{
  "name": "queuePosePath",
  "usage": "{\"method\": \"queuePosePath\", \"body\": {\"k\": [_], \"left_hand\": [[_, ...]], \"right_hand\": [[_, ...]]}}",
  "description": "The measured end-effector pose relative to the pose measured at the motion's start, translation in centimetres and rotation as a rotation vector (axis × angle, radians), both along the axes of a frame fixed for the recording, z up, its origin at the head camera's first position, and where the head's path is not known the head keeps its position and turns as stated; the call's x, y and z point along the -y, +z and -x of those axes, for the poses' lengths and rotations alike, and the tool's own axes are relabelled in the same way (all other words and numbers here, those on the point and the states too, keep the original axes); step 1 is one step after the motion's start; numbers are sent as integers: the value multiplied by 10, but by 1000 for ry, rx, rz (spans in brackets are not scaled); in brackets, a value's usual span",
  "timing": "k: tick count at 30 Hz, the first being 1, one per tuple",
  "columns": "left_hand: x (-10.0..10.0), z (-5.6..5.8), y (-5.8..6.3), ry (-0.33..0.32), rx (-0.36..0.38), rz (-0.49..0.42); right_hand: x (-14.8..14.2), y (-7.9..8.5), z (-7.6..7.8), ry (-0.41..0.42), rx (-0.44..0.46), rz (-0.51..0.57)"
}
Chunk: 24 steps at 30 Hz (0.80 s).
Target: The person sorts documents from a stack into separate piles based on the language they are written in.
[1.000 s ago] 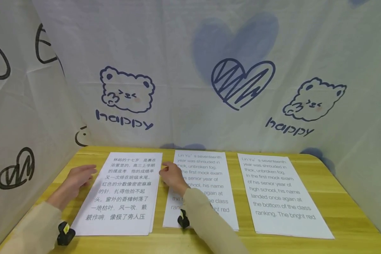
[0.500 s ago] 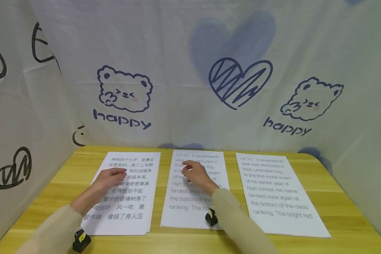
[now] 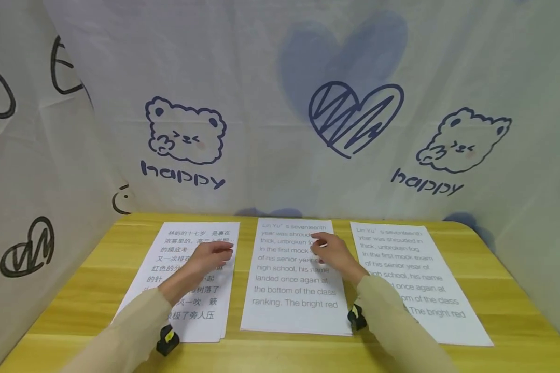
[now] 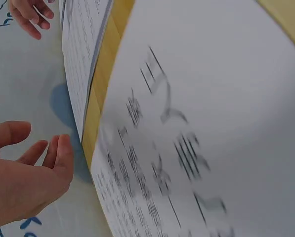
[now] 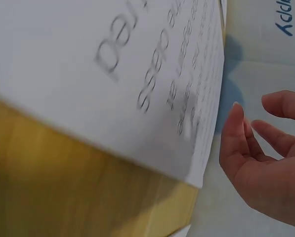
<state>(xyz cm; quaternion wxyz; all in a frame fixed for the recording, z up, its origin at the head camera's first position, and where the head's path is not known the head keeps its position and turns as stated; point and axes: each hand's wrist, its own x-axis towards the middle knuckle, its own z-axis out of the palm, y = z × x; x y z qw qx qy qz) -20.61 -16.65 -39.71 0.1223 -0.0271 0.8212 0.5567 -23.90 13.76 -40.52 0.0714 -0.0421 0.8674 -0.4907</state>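
Three stacks of white printed paper lie side by side. Chinese characters cover the left stack (image 3: pixel 198 327); the middle stack (image 3: pixel 294 318) and the right stack (image 3: pixel 457 330) carry the same English text. My left hand (image 3: pixel 200 267) hovers over the left stack's right half, fingers loosely bent and holding nothing. Above the middle stack's right edge is my right hand (image 3: pixel 338 256), thumb and fingers apart around bare air. The right wrist view shows that gap between thumb and fingertips plainly. My forearms hide parts of the left and right stacks.
The stacks lie on a yellow wood-grain table (image 3: pixel 74 300), with narrow strips of its top between them. A white cloth (image 3: pixel 270 155) with drawn bears and hearts hangs behind and along the sides. Each wrist wears a small black device (image 3: pixel 168 339).
Both hands have swept rightward: the left from beside the left stack to over it, the right from the middle stack's left edge to its right edge. The papers have stayed in place.
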Motion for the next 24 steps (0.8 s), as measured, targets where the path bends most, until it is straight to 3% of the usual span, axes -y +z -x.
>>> {"method": "queuePosePath", "body": {"k": [5,9,18,24], "left_hand": [[-28,10,-7,1,-22,-48],[-41,19,-13,27,12,-103],[-53,35,-21,80,58,-88],[-52,37,-26,53,71,-67]], "right_hand": [[-23,-3,0,-41,37,-17],[-37,-7,0,-73,37,-77],[-54,-16,2,-109,61,-110],[-61,-22,2,-93,41,-183]]}}
